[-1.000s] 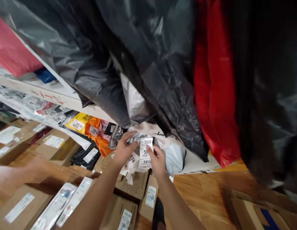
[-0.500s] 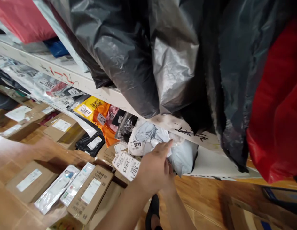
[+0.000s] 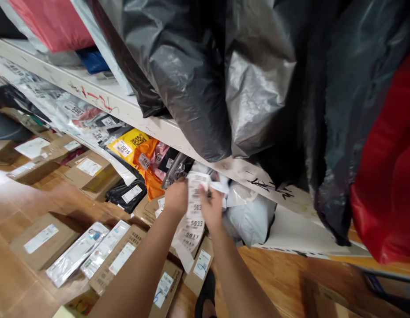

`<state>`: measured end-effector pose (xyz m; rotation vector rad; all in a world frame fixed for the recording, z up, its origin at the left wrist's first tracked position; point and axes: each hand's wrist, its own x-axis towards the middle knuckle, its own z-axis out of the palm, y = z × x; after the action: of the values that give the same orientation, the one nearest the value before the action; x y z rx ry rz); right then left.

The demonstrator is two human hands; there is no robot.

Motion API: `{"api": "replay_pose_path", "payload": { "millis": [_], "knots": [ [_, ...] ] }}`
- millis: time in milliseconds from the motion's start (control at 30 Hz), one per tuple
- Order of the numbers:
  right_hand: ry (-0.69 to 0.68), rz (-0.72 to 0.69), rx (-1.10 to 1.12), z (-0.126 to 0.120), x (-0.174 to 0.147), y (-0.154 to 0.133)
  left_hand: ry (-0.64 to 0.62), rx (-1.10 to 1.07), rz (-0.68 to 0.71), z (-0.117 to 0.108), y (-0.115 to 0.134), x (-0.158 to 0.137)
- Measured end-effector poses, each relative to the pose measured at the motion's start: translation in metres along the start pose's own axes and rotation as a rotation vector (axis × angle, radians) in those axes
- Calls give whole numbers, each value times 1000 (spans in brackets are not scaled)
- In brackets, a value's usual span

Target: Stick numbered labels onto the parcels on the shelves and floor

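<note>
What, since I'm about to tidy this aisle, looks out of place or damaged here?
The large dark bags bulge over the front edge of the upper shelf, covering part of it, so they look poorly seated. I see no clear spill or tear.

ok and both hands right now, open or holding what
Right hand: closed on the white paper strip of printed number labels.
Left hand: curled at the strip's left edge; grip cannot be told.
</note>
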<state>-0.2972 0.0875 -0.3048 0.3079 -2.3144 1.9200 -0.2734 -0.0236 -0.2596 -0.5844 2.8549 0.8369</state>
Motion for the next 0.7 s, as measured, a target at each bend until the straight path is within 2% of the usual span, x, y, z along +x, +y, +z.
{"api": "replay_pose_path", "payload": {
  "millis": [33, 100, 233, 333, 400, 500, 600, 700],
  "knots": [
    [90, -14, -51, -8, 3, 5, 25, -14, 33, 2, 0, -1],
    [160, 2, -81, -26, 5, 13, 68, -80, 81, 6, -2, -3],
    [55, 88, 14, -41, 2, 18, 53, -206, 96, 7, -8, -2],
    [-65, 135, 125, -35, 1, 24, -6, -220, 174, 2, -11, 3],
    [-94, 157, 141, -27, 1, 32, -60, -226, 200, -2, -11, 7],
    [-41, 188, 95, -16, 0, 41, -91, -215, 175, -4, -7, 11],
    [13, 207, 88, -7, 1, 42, -43, -109, 126, -1, 0, 13],
    [86, 194, 106, -3, 3, 39, 30, -28, 17, 4, 5, 12]
  ]
}}
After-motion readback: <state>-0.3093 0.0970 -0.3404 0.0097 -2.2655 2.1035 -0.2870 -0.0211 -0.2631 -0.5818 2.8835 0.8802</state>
